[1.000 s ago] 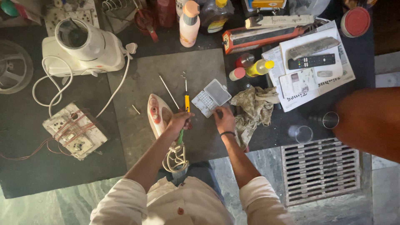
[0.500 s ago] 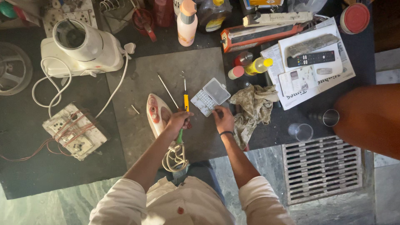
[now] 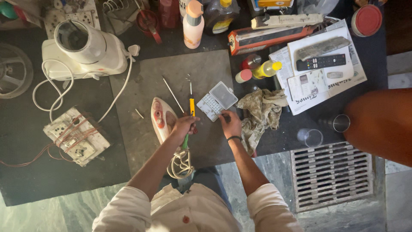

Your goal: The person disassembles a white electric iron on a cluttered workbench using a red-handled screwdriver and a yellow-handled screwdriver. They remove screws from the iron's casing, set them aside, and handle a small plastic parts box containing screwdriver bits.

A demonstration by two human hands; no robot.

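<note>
Left hand (image 3: 185, 125), grip closed around yellow-green screwdriver (image 3: 192, 107) beside clothes iron (image 3: 162, 118). Right hand (image 3: 230, 124) at open bit case (image 3: 216, 101), fingers pinched, apparently on small bit.

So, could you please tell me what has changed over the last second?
Very little. The left hand keeps its grip on the yellow-and-green screwdriver over the iron, and the right hand stays at the open bit case. Nothing was let go; the cloth and blender stayed put.

Yellow-and-green screwdriver (image 3: 191, 112), white-and-red iron (image 3: 160, 119)
</note>
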